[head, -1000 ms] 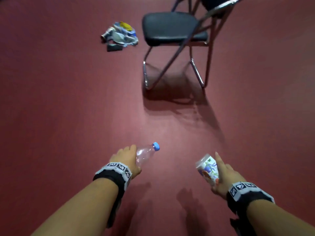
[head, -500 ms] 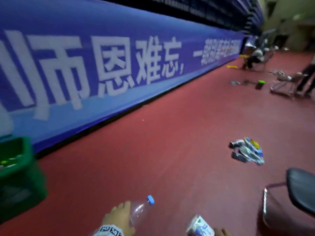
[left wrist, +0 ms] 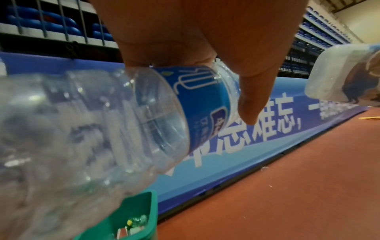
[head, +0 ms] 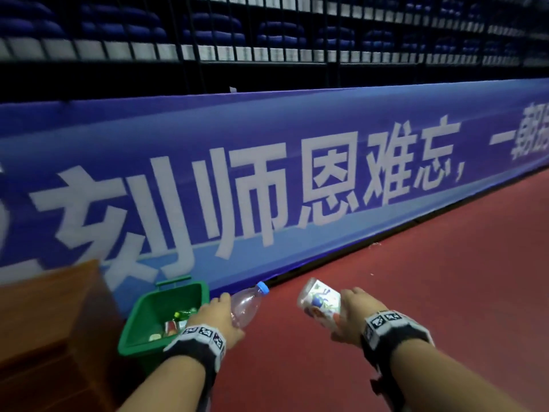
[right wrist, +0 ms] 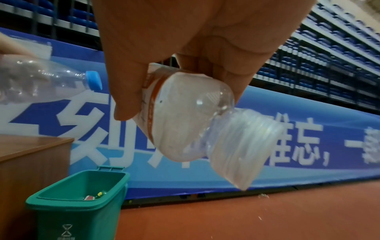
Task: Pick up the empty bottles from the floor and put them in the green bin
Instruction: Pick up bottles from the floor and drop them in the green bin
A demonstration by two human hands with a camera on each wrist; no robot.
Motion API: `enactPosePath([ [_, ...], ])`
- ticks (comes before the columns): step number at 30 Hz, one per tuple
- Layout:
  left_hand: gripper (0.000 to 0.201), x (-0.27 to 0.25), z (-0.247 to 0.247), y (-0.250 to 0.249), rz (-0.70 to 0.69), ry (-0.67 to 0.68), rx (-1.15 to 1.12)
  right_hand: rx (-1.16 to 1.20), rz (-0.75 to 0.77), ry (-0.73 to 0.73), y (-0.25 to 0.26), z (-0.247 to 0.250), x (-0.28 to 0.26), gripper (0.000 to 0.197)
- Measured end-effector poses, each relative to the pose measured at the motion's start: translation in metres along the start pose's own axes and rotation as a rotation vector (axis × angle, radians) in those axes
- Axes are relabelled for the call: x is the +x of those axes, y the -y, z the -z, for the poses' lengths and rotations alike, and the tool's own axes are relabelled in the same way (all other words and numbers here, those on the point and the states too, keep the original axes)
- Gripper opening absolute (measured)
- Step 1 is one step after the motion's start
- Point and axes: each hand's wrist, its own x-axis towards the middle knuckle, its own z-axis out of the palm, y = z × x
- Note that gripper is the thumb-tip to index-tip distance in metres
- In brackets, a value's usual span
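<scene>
Head view: both bottles are off the floor but not yet binned. The left hand (head: 218,316) wraps the clear bottle (head: 246,306) at about 3 o'clock of the green bin (head: 130,340), which already holds some bottles. The right hand (head: 353,315) grips the printed bottle (head: 319,300), farther toward 3 o'clock.

Left wrist view: fingers (left wrist: 246,104) curl round the clear bottle's blue label, with the bin's corner at 6 o'clock.

Right wrist view: thumb and fingers (right wrist: 127,91) pinch the printed bottle's body, the bin at 7 o'clock. Judging by this, both drops remain.
</scene>
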Motion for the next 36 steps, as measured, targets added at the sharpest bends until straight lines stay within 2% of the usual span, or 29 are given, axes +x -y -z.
enactPosePath([
  [6, 0.057, 0.089, 0.054, 0.022, 0.189, -0.104, -0.057, -0.108, 0.198, 0.048, 0.054, 0.054, 0.145, 0.071],
  [10, 0.060, 0.133, 0.065, 0.047, 0.282, -0.138, -0.073, -0.130, 0.300, 0.052, 0.088, 0.069, 0.222, 0.068],
  [13, 0.063, 0.157, 0.062, 0.077, 0.356, -0.101, -0.060, -0.146, 0.358, 0.117, 0.122, 0.058, 0.267, 0.081],
  [16, 0.064, 0.186, 0.061, 0.114, 0.414, -0.109, -0.101, -0.117, 0.395, 0.124, 0.164, 0.039, 0.308, 0.069],
  [22, 0.072, 0.273, 0.044, 0.204, 0.464, -0.139, -0.179, -0.084, 0.434, 0.103, 0.256, -0.004, 0.390, 0.070],
  [23, 0.072, 0.291, 0.042, 0.220, 0.473, -0.152, -0.193, -0.030, 0.423, 0.114, 0.273, -0.008, 0.410, 0.067],
  [27, 0.061, 0.367, 0.039, 0.280, 0.550, -0.139, -0.317, 0.212, 0.448, 0.196, 0.343, -0.008, 0.477, 0.031],
  [28, 0.059, 0.387, 0.037, 0.294, 0.564, -0.119, -0.347, 0.241, 0.466, 0.211, 0.360, -0.011, 0.494, 0.033],
  [31, 0.061, 0.440, 0.025, 0.330, 0.569, -0.082, -0.386, 0.336, 0.440, 0.271, 0.404, -0.039, 0.552, 0.065],
  [33, 0.065, 0.467, 0.013, 0.348, 0.569, -0.052, -0.418, 0.360, 0.440, 0.327, 0.426, -0.066, 0.587, 0.077],
  [34, 0.070, 0.480, 0.005, 0.357, 0.573, -0.038, -0.429, 0.350, 0.449, 0.359, 0.437, -0.077, 0.602, 0.084],
  [36, 0.098, 0.504, -0.010, 0.377, 0.591, -0.042, -0.446, 0.285, 0.483, 0.444, 0.458, -0.096, 0.630, 0.109],
])
